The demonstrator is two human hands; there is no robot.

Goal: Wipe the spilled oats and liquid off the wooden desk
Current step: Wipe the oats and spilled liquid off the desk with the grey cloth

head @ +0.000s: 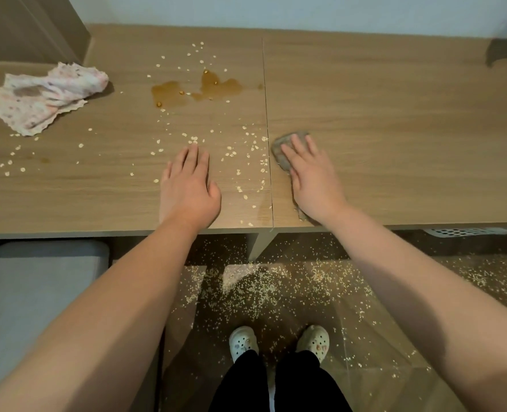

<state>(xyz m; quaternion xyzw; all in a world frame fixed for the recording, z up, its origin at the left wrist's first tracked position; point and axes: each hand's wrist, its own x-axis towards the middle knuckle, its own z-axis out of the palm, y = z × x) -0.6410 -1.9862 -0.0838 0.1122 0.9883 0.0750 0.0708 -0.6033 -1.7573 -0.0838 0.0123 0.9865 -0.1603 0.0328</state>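
Surface [395, 114] fills the upper half of the frame, with a seam [266, 120] running down the centre. Right of the seam looks clean, so the mess is all on the left. The floor [276, 292] below centre is already covered in oats, so don't sweep more off the front edge.

The patterned cloth [44, 99] lies bunched at upper left, untouched and well apart from both hands. Two brown liquid puddles [216, 86] sit upper centre, with grains in them.

The left hand [188, 188] lies flat at centre, fingers straight and close together, holding nothing. The right hand [314, 179] sits just right of the seam, fingers spread and pressing a grey rag [288, 141] onto the surface.

Loose oats [193, 140] are scattered from the puddles down to the front edge, thickest along the seam.

Suggested pass: keep the rag flat under the palm and drag leftward across the seam. Herd the dry oats into a pile against the left hand, then blot the puddles last. Wet oats will probably smear and the seam may trap grains.
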